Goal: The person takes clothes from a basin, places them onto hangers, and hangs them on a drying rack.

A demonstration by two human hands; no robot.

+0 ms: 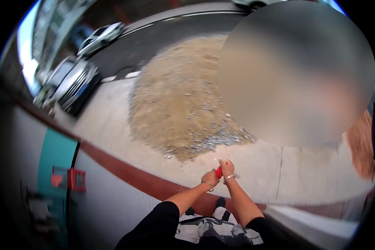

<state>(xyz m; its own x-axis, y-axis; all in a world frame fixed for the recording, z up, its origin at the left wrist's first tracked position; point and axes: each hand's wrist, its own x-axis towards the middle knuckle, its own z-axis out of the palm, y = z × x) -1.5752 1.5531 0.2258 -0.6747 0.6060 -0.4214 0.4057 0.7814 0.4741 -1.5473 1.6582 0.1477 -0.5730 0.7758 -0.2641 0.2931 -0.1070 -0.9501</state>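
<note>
My left hand (211, 178) and my right hand (226, 168) meet in front of my body, low in the view. Between them shows a small red object (218, 172), partly covered by the fingers; what it is I cannot make out. The fingers of both hands are closed around it. Each wrist wears a bracelet or band. Below the hands are my feet in dark and white footwear, on a red-brown strip (196, 201) of floor.
Ahead lies a big heap of sand and gravel (179, 91) on the pale pavement (108, 108). Parked cars (72, 83) stand by the road at the upper left. A red stool (76, 179) is at the left. A large blurred disc hides the upper right.
</note>
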